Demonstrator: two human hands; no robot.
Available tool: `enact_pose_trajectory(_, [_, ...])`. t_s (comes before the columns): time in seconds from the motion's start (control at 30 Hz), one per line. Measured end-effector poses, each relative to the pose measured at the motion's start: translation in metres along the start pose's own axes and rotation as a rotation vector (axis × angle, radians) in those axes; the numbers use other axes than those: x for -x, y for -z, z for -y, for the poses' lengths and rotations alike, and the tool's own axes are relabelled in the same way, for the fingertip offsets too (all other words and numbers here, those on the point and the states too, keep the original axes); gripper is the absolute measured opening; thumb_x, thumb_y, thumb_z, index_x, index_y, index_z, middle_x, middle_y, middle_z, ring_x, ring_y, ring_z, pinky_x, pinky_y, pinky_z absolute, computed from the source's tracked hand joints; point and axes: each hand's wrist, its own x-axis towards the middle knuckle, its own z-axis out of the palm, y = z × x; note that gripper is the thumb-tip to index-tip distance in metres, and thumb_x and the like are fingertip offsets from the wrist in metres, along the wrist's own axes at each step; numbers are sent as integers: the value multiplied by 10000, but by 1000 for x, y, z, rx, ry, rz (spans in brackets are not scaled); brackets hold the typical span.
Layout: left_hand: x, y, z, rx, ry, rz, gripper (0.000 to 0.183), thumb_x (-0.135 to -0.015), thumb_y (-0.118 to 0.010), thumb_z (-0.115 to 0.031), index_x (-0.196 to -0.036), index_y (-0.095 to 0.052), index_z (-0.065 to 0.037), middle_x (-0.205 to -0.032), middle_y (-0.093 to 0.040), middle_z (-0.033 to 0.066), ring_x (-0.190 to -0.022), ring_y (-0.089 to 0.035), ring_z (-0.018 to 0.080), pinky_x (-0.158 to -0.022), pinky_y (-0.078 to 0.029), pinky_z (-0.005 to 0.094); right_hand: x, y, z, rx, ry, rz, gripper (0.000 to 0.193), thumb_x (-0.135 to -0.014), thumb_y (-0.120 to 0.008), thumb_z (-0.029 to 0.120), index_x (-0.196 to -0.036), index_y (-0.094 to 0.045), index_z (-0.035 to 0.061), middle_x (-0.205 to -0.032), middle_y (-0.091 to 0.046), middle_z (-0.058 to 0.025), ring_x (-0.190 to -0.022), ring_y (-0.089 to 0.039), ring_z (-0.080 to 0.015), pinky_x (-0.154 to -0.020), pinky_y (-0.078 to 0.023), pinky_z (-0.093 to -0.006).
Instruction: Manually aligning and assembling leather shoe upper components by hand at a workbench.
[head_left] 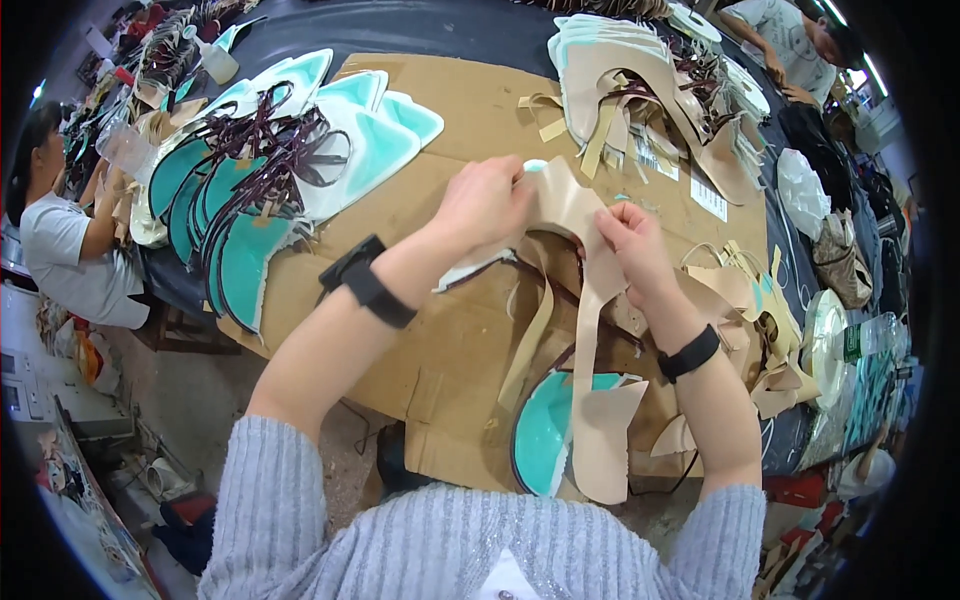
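Observation:
My left hand and my right hand both grip a beige, curved leather piece above a cardboard sheet on the table. A long beige strip hangs from the piece toward my lap. Its teal underside shows at the top edge by my left fingers. A second beige and teal piece lies at the near edge of the cardboard, below my right forearm. Each wrist wears a black band.
A fanned row of teal and white pieces with dark straps lies to the left. A stack of beige pieces sits at the far right, with scraps beside it. One person sits at the left, another works at the far right.

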Motion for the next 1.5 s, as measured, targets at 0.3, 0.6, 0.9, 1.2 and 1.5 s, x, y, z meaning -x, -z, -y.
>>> enact_pose_trajectory(0.3, [27,43,-25,101,-7,-45,189,-844,-638,-165,-831,-603,20,-688,-622,116,-607,-593,176,-555,-454,312,16,4,45,10,88,136,104,-893,-645,148,-839,-592,78,-719,-590,40,-606,-530,-34,-553,-413,-183])
enact_pose_trajectory(0.6, [44,20,6,154,164,-49,208,-807,-688,-163,-734,-619,20,-601,-609,125,-515,-565,242,-524,-447,349,0,-16,25,187,74,45,93,-878,-642,118,-845,-607,38,-706,-614,19,-593,-528,-39,-543,-415,-196])
enact_pose_trajectory(0.9, [19,12,26,162,193,17,258,-900,-584,-188,-819,-634,51,-610,-598,85,-511,-549,143,-486,-432,303,-3,-3,8,273,96,-27,105,-896,-616,112,-829,-574,43,-657,-552,51,-562,-445,-11,-508,-350,-189])
enact_pose_trajectory(1.2, [-12,17,15,333,383,220,230,-892,-543,-156,-860,-665,37,-595,-576,47,-477,-485,90,-441,-384,260,0,0,4,195,84,-39,79,-907,-603,97,-861,-570,42,-685,-551,55,-594,-460,-7,-521,-357,-180])
enact_pose_trajectory(1.5, [15,24,8,210,29,30,356,-846,-681,-271,-1065,-637,6,-948,-670,102,-717,-599,138,-641,-478,277,23,-7,7,568,506,48,79,-898,-560,-24,-891,-495,22,-1068,-636,-69,-704,-509,-39,-636,-438,-193])
